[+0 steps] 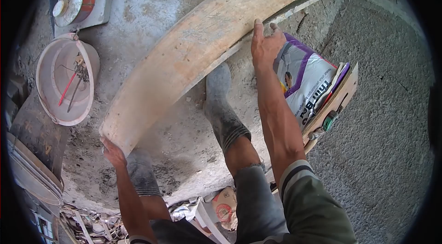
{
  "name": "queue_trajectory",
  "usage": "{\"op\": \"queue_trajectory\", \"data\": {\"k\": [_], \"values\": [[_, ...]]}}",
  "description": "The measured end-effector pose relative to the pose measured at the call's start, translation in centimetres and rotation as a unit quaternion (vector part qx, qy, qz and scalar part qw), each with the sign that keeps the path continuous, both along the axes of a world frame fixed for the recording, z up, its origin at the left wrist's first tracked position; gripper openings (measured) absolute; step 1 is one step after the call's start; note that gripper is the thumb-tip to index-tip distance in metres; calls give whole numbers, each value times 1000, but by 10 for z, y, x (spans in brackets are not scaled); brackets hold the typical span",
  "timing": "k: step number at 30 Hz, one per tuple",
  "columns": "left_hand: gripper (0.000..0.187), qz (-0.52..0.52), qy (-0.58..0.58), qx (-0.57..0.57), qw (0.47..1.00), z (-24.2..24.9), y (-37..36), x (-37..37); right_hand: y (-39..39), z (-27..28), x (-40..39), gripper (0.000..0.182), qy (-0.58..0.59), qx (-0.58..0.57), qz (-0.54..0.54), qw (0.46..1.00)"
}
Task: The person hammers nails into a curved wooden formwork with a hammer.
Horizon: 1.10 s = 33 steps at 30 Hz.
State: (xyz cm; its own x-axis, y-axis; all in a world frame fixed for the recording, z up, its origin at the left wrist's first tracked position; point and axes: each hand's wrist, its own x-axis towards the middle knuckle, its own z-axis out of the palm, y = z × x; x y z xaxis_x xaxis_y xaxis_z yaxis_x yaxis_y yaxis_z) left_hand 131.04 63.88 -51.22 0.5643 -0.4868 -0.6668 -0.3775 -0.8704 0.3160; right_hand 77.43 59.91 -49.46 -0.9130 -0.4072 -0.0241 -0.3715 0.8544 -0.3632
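Note:
A long, dusty wooden plank (pixel 198 46) runs from the lower left to the upper right across the concrete floor. My left hand (pixel 111 152) grips the plank's near end from below. My right hand (pixel 266 43) holds the plank's right edge about halfway along, fingers curled over the edge. My two legs in grey rubber boots (pixel 223 110) stand under the plank.
A white bucket (pixel 64 78) with a red tool and wire inside sits at left. A tin can (pixel 73 7) rests on a slab at the top left. A purple-and-white cement bag (pixel 306 85) leans on a wooden board at right. Debris and bags lie near my feet.

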Motion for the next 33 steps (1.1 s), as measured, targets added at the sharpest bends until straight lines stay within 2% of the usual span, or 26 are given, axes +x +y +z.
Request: {"op": "queue_trajectory", "data": {"k": [1, 4, 5, 7, 9, 10, 12, 13, 15, 16, 17, 19, 21, 23, 25, 26, 28, 29, 31, 33], "values": [[88, 1, -12, 28, 1000, 1, 0, 0, -5, -6, -17, 61, 0, -3, 1, 1000], [79, -25, -28, -8, 999, 6, 7, -4, -24, -5, -48, 69, -8, 119, -7, 993], [79, -21, -19, -9, 1000, 6, 10, -6, -28, -6, -56, 69, 2, 118, -5, 993], [78, -4, 5, -69, 998, 4, 14, -7, -35, -12, -77, 73, -146, 151, -55, 976], [78, 14, 24, -58, 998, 2, 17, -2, -43, -16, -85, 74, -198, 189, -64, 960], [78, 19, 33, -64, 997, 1, 18, -4, -54, -4, -78, 74, -189, 184, -60, 963], [79, -23, -12, -38, 999, 4, 18, -1, -73, 15, -62, 74, -254, 42, -240, 936], [79, -21, -13, -43, 999, 3, 19, -1, -73, 12, -64, 74, -256, 38, -237, 936], [80, -64, -24, -51, 996, 2, 21, 1, -55, -14, -75, 72, -260, -64, -249, 931], [80, -61, -25, -58, 996, 3, 20, 1, -43, -40, -86, 62, -267, -127, -246, 923], [80, -73, -31, -28, 996, 6, 19, -1, -38, -44, -89, 62, -269, -132, -241, 923], [80, -79, -38, -5, 996, 4, 24, 4, -29, -36, -85, 48, -357, -295, -205, 863], [81, -52, -4, -20, 998, -3, 30, 9, -31, -26, -79, 43, -358, -325, -210, 850], [82, -56, -19, -12, 998, -2, 31, 10, -32, -22, -77, 37, -357, -350, -221, 837], [82, -62, -32, 0, 998, 0, 30, 9, -29, -20, -77, 33, -399, -399, -226, 794], [81, -53, -20, -5, 998, -2, 31, 11, -26, -18, -76, 33, -397, -397, -227, 796], [81, -46, -6, -9, 999, -3, 28, 9, -26, -8, -68, 30, -409, -461, -217, 757], [79, -50, -19, -30, 998, -4, 26, 8, -26, -9, -66, 30, -408, -461, -218, 757], [77, -55, -32, -51, 997, 0, 17, 2, -22, -13, -64, 27, -432, -516, -205, 711], [78, -42, 3, -40, 998, 6, 8, -3, -20, -15, -68, 25, -433, -487, -206, 730]]}}
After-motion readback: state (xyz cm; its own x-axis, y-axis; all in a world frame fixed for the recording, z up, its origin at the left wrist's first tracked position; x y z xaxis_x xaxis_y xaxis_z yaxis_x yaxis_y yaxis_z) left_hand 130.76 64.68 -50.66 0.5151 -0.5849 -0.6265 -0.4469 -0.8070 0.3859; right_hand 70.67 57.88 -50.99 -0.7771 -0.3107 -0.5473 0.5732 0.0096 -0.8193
